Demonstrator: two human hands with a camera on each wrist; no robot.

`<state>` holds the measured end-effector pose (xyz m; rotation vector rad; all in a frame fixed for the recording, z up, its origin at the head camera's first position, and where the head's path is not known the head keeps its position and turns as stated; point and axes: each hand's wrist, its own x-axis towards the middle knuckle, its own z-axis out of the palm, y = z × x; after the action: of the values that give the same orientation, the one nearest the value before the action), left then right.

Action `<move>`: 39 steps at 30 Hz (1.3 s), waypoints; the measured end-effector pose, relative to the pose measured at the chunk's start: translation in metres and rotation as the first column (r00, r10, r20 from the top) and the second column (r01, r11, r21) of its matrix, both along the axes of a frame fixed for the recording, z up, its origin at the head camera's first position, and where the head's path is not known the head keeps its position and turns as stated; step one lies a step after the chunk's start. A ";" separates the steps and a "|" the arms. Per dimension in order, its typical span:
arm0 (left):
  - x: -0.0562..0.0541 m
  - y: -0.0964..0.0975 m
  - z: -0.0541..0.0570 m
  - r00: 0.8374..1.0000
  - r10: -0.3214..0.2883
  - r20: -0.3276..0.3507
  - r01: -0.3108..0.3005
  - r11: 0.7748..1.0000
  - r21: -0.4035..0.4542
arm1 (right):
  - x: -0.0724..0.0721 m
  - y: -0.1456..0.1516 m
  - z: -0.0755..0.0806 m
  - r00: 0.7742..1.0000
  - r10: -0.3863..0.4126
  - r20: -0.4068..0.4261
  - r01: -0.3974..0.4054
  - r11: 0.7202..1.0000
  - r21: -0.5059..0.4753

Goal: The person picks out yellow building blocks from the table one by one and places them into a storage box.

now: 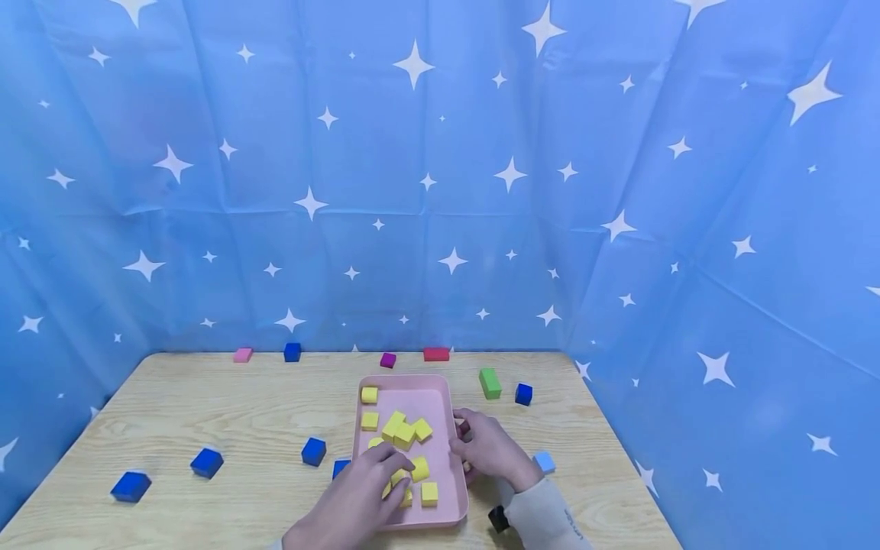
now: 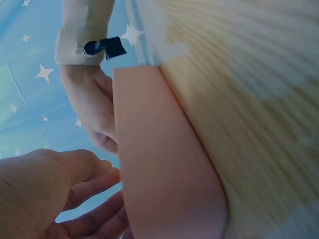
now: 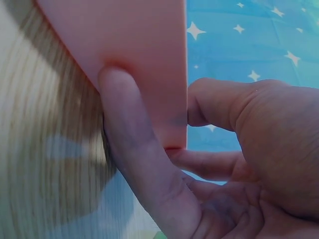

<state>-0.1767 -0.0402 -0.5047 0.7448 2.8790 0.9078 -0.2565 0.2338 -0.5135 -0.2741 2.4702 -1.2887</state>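
Note:
A pink tray (image 1: 404,382) on the table holds several yellow blocks (image 1: 429,493), among them cubes and cylinders. My left hand (image 1: 360,493) reaches over the tray's near left side, loosely bent fingers among the blocks. In the left wrist view, the tray's outer wall (image 2: 159,149) hides those fingertips. My right hand (image 1: 490,447) grips the tray's right side. One long finger (image 3: 124,109) presses on the outer wall in the right wrist view, and the thumb meets the rim. A dark red block (image 1: 463,428) shows partly beside the right fingers.
Blue blocks (image 1: 207,463) lie left of the tray, one partly behind my left hand. Farther back are a pink block (image 1: 243,355), a magenta block (image 1: 388,360) and a red block (image 1: 436,354). To the right sit a green block (image 1: 490,383) and a light blue block (image 1: 545,462).

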 end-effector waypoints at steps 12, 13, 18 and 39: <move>-0.001 -0.024 -0.006 0.987 0.078 -0.140 -0.080 0.997 -0.008 | 0.004 0.006 -0.002 1.000 -0.017 -0.019 0.018 0.999 0.039; -0.001 -0.026 -0.007 0.984 0.088 -0.155 -0.090 0.996 -0.004 | 0.005 0.007 -0.002 1.000 -0.019 -0.020 0.020 0.999 0.041; -0.001 -0.035 -0.011 0.967 0.141 -0.212 -0.145 0.989 -0.003 | 0.007 0.009 -0.002 0.999 -0.037 -0.021 0.038 0.998 0.059; -0.010 -0.097 -0.018 0.943 0.281 -0.178 -0.304 0.945 -0.119 | 0.016 0.027 -0.006 0.995 0.009 -0.096 0.004 0.992 0.128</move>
<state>-0.1871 -0.1373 -0.5225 0.3973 3.2152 0.6751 -0.2407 0.2612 -0.5198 -0.3140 2.6199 -1.1344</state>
